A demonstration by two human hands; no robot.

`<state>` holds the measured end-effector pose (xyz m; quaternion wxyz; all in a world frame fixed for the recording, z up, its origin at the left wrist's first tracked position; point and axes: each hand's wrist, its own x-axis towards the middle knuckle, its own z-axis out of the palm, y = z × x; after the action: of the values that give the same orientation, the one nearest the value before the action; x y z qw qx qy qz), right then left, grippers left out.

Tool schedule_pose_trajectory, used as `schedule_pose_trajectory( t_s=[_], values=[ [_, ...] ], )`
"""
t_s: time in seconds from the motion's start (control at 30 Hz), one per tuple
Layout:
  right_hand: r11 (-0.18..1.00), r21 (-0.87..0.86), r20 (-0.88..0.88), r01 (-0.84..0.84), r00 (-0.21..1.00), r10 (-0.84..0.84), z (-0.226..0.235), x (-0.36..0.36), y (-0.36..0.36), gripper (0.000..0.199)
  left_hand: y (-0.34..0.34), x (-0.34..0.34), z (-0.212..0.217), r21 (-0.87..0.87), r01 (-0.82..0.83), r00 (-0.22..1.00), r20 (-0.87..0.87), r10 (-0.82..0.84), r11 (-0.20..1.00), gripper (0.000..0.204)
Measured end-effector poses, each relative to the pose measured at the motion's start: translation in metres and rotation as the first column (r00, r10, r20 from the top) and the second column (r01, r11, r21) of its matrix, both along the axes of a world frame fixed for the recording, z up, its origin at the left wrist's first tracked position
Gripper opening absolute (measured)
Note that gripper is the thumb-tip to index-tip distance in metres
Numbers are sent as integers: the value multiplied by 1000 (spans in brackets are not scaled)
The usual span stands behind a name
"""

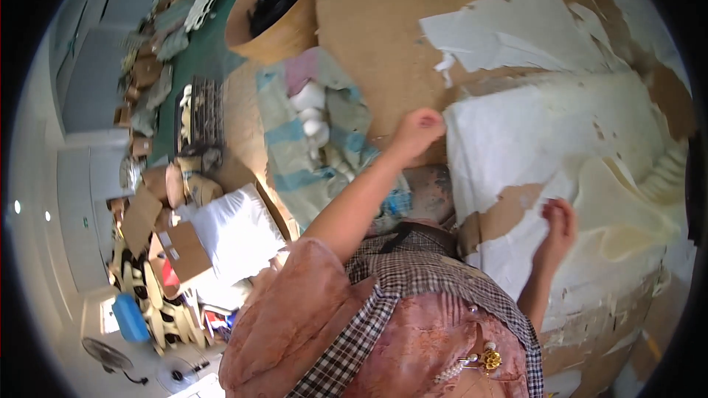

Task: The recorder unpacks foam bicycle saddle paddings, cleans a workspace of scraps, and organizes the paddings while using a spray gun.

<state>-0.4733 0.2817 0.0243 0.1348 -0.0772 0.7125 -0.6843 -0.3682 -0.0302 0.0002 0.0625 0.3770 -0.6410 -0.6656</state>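
My left hand [420, 134] is closed, its fingers curled in, beside the corner of a white-covered surface [509, 121]. Whether anything is inside that fist is hidden. My right hand [558, 230] is held above the same covering with its fingers loosely bent and apart, and nothing shows in it. Near the right hand lies a cream, translucent moulded piece [616, 206] with a ribbed part at its far end. Left of my left hand, rounded white pieces [313, 116] rest on a green-and-blue striped cloth [284, 140].
Torn white sheet [516, 29] lies on the brown board [369, 22] ahead. A round tan bin [276, 40] holds something black. To the left stand a dark crate [203, 114], a cardboard box [181, 250] and a white bag [236, 232]. Fans [177, 374] are at lower left.
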Motion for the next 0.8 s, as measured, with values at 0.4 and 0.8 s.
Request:
schedule_pose_trajectory(
  t_s=[0.4,0.8],
  values=[
    [552,-52,145,-832,540,829,-114,224,-362,53,-187,346,-16,-374,-652,566,338,752,659,61],
    [921,2,134,-390,913,386,-165,257,-504,70,-242,325,-51,-748,528,844,516,-149,402,75]
  ],
)
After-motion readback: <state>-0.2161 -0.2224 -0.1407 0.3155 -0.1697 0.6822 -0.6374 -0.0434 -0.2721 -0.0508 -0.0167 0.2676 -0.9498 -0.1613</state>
